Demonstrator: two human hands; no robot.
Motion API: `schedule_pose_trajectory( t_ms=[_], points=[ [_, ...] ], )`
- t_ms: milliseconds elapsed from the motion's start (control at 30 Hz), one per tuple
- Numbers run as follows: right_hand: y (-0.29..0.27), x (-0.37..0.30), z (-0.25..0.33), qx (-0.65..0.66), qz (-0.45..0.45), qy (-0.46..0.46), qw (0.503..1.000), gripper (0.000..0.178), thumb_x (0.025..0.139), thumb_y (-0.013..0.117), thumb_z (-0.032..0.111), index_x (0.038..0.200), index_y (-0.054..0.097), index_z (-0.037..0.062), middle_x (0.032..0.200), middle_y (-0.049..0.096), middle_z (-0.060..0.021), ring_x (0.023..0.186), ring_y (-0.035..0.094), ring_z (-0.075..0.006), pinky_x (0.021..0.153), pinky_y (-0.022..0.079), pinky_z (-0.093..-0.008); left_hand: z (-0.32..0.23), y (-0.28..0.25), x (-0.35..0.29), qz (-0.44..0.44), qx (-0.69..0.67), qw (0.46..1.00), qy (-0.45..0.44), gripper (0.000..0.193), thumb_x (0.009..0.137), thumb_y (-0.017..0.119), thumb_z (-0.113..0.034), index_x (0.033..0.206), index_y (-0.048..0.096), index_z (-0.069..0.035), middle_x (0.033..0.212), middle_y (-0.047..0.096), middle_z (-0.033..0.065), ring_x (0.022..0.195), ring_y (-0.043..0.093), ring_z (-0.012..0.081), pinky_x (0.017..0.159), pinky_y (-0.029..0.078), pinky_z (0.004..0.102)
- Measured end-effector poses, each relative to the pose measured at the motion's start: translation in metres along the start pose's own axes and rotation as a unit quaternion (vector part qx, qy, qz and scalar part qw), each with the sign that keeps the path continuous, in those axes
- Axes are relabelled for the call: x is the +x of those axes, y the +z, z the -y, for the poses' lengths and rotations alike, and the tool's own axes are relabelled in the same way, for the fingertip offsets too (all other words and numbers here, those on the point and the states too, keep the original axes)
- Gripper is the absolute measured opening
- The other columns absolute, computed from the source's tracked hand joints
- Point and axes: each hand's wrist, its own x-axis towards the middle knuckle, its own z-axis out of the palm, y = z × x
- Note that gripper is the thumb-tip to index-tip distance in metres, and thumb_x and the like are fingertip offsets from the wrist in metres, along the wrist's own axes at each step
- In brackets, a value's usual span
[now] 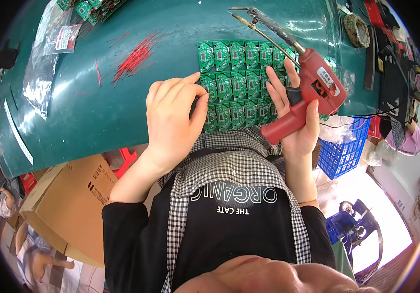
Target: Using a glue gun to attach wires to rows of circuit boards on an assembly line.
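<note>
Rows of green circuit boards (238, 87) lie side by side on the table in front of me. At their left edge is my left hand (173, 110), fingers bent and closed together, with the fingertips and thumb against the boards' side. A red soldering gun (320, 80) lies across my right hand (300, 132), its handle between thumb and palm. The right fingers reach out past the handle and touch the boards' right side. The gun's metal tip and thin feed tube (263, 29) point up and left above the boards. The gun covers part of the right-hand boards.
Red wires (137, 56) lie in a loose heap left of the boards. Clear plastic bags (41, 73) and more boards (93, 10) are at the far left. A tip-cleaning pot (356, 31) stands far right. Below the table are a cardboard box (71, 200) and a blue crate (341, 154).
</note>
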Motion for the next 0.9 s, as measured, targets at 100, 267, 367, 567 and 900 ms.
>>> schedule_pose_trajectory(
  t_ms=[100, 267, 367, 567, 900],
  points=[
    [0.001, 0.001, 0.004, -0.013, -0.006, -0.004, 1.000, 0.070, 0.088, 0.045, 0.039, 0.137, 0.009, 0.0031, 0.139, 0.020, -0.0206, 0.126, 0.021, -0.0437, 0.102, 0.028, -0.0445, 0.002, 0.000, 0.003, 0.003, -0.018, 1.000, -0.003, 0.009, 0.070, 0.062, -0.005, 0.076, 0.054, -0.005, 0.097, 0.061, 0.0122, 0.084, 0.055, 0.0256, 0.077, 0.038, 0.0360],
    [-0.005, 0.027, 0.030, 0.047, -0.002, -0.034, 0.998, 0.064, 0.089, 0.043, 0.035, 0.138, 0.011, 0.0083, 0.139, 0.016, -0.0241, 0.125, 0.016, -0.0494, 0.102, 0.026, -0.0510, 0.008, 0.000, 0.030, -0.022, -0.062, 0.998, -0.022, 0.008, 0.074, 0.058, -0.004, 0.078, 0.052, -0.001, 0.102, 0.058, 0.0187, 0.096, 0.054, 0.0326, 0.081, 0.041, 0.0389],
    [-0.007, 0.045, 0.032, 0.121, 0.004, -0.016, 0.993, 0.056, 0.091, 0.042, 0.033, 0.134, 0.022, 0.0046, 0.134, 0.031, -0.0188, 0.123, 0.027, -0.0454, 0.099, 0.031, -0.0501, 0.001, 0.003, 0.038, 0.021, -0.104, 0.994, -0.033, 0.008, 0.075, 0.057, -0.003, 0.080, 0.051, 0.000, 0.104, 0.056, 0.0211, 0.103, 0.052, 0.0348, 0.085, 0.041, 0.0396],
    [-0.005, 0.063, 0.012, 0.118, 0.005, 0.029, 0.993, 0.051, 0.090, 0.045, 0.033, 0.131, 0.029, 0.0078, 0.129, 0.040, -0.0119, 0.122, 0.035, -0.0338, 0.096, 0.033, -0.0505, -0.003, 0.011, 0.036, 0.032, -0.089, 0.995, -0.017, 0.008, 0.076, 0.057, -0.003, 0.082, 0.052, 0.000, 0.113, 0.053, 0.0212, 0.110, 0.048, 0.0342, 0.091, 0.039, 0.0384],
    [-0.006, 0.070, 0.008, 0.103, 0.014, 0.008, 0.995, 0.052, 0.090, 0.045, 0.033, 0.131, 0.028, 0.0071, 0.128, 0.041, -0.0107, 0.122, 0.035, -0.0316, 0.096, 0.033, -0.0500, -0.004, 0.015, 0.032, 0.015, -0.083, 0.996, -0.026, 0.009, 0.075, 0.058, -0.004, 0.080, 0.052, 0.000, 0.110, 0.054, 0.0210, 0.111, 0.046, 0.0356, 0.091, 0.038, 0.0413]
  ],
)
